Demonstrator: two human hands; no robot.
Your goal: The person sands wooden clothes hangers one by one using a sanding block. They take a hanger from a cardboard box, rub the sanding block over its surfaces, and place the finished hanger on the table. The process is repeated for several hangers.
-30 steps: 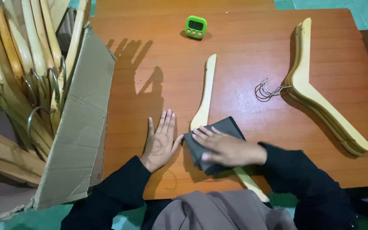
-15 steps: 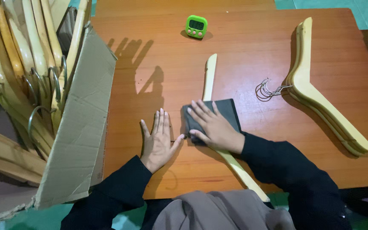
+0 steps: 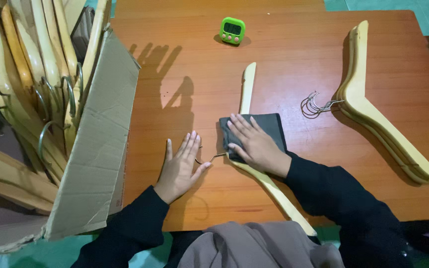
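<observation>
a pale wooden hanger (image 3: 247,87) lies flat under the right hand (image 3: 254,144), a dark grey cloth (image 3: 274,126) folded over its middle.

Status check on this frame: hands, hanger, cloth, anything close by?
Left hand flat on table, over hanger hook. Right hand presses dark cloth onto wooden hanger. Hanger stack right, green timer far, both apart.

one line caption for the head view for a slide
Right hand presses a dark cloth onto a wooden hanger; left hand rests flat beside it.

Bright, sharp view; light from behind casts hard shadows up the table (image 3: 284,64).
</observation>
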